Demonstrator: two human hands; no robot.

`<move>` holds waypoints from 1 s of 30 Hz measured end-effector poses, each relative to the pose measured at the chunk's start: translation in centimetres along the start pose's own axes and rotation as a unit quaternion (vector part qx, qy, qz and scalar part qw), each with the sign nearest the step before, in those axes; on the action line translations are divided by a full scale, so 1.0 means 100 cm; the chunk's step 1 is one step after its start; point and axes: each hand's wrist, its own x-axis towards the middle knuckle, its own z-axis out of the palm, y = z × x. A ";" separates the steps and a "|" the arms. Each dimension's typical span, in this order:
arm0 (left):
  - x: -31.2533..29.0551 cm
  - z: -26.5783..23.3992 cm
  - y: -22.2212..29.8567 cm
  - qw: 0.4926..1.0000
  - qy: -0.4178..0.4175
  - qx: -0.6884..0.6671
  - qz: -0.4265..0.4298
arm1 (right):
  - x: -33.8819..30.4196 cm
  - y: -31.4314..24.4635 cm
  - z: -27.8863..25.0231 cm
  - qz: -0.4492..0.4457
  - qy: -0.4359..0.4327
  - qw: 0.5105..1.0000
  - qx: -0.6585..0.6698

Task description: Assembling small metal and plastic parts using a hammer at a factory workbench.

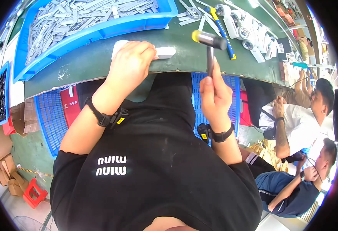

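Observation:
My left hand (132, 57) is closed over a white plastic part (166, 52) lying on the green worktable. The part's rounded end shows to the left of my hand and a narrow arm sticks out to the right; the middle is hidden under my fingers. In my right hand (216, 94) is a mallet (209, 40), gripped by its dark handle. Its head has one yellow face and one black face and is raised in front of the table's near edge, to the right of the white part and apart from it.
A blue bin (99, 35) full of flat grey strips stands at the far left. A yellow-and-blue handled tool (223, 30) and several white parts with round ends (247, 44) lie at the right. Blue crates (51, 119) sit below the table edge. Two people work at right.

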 end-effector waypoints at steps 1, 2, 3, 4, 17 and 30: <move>-0.001 0.000 0.000 1.000 -0.001 0.003 -0.001 | 0.002 0.001 0.004 -0.001 -0.002 1.000 0.003; -0.001 0.000 -0.001 1.000 -0.001 0.004 0.000 | 0.005 0.002 0.008 0.009 -0.084 0.995 -0.060; -0.001 -0.001 -0.002 1.000 -0.001 0.006 0.002 | 0.007 0.003 0.011 0.018 -0.165 0.979 -0.122; -0.001 -0.001 -0.002 1.000 -0.001 0.008 0.002 | 0.007 0.002 0.011 0.007 -0.163 0.981 -0.108; -0.003 -0.001 0.000 1.000 0.003 0.006 0.002 | -0.004 0.004 0.022 -0.052 0.042 0.997 0.037; 0.016 -0.016 0.018 0.985 -0.143 0.095 0.013 | 0.003 0.019 0.008 0.157 -0.079 0.982 0.070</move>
